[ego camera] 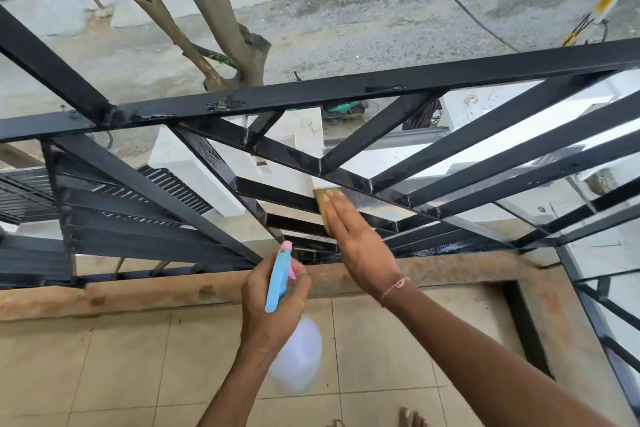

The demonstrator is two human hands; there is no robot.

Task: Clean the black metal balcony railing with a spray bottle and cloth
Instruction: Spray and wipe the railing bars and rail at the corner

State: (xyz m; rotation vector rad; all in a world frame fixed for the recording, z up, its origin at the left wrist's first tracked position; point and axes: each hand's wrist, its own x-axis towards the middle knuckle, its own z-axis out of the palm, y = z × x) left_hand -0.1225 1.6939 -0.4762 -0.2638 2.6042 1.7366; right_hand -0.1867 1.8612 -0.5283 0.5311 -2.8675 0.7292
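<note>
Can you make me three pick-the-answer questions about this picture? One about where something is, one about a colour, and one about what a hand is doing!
1. Where is the cloth?
A. on the floor tiles
B. against a railing bar
C. on the tree

2. What colour is the spray bottle head?
A. blue with pink
B. green
C. red

3. What is the right hand doing?
A. hanging free
B. making a fist
C. pressing flat on the cloth

Answers: B, the cloth sits on a black bar; A, blue top, pink tip; C, straight fingers lie on the cloth.
</note>
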